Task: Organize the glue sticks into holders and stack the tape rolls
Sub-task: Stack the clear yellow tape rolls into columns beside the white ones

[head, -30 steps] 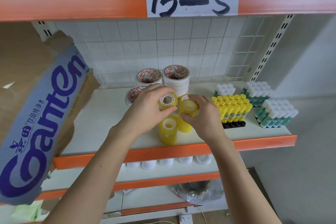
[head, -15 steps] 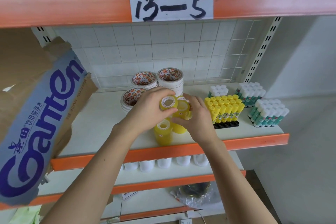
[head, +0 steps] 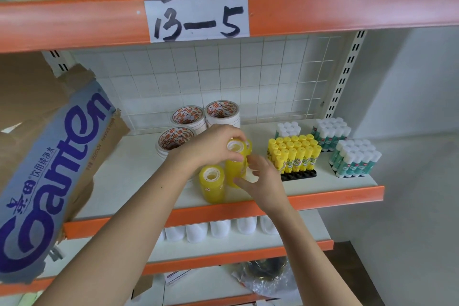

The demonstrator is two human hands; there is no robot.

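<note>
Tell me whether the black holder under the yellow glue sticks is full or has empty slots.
Not full. The black holder shows an empty front row of slots ahead of the yellow glue sticks.

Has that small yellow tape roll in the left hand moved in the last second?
Yes. The left hand has set the small yellow tape roll down toward the taller yellow stack, judged against the short stack standing on the shelf.
</note>
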